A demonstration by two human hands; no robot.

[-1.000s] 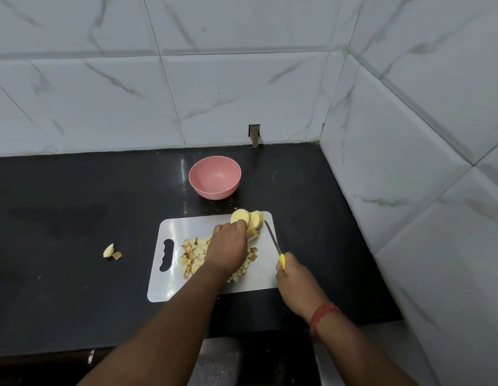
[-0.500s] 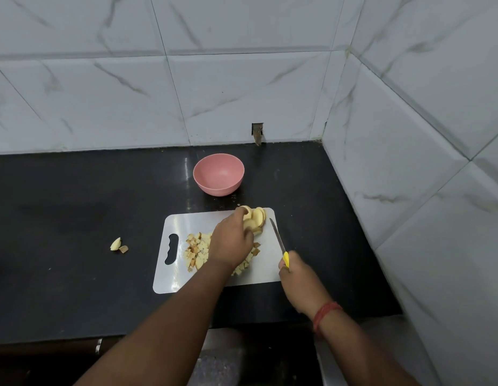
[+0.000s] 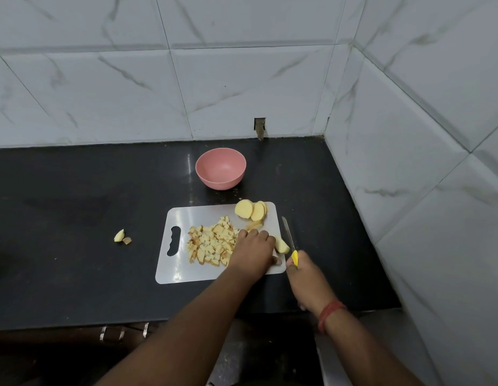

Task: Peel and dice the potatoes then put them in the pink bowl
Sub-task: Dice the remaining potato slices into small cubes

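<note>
A: Head view: dicing is in hand. The left hand (image 3: 253,250) holds a pale yellow potato piece (image 3: 281,245) on the white plastic cutting board (image 3: 172,271).

B: The right hand (image 3: 305,277) grips the yellow-handled knife (image 3: 289,240); next, cut beside the fingers. The round pink bowl (image 3: 220,168) on the black bench (image 3: 75,260) looks empty.

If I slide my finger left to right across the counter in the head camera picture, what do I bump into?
Potato scraps → board handle hole → diced potato → left hand → knife.
</note>
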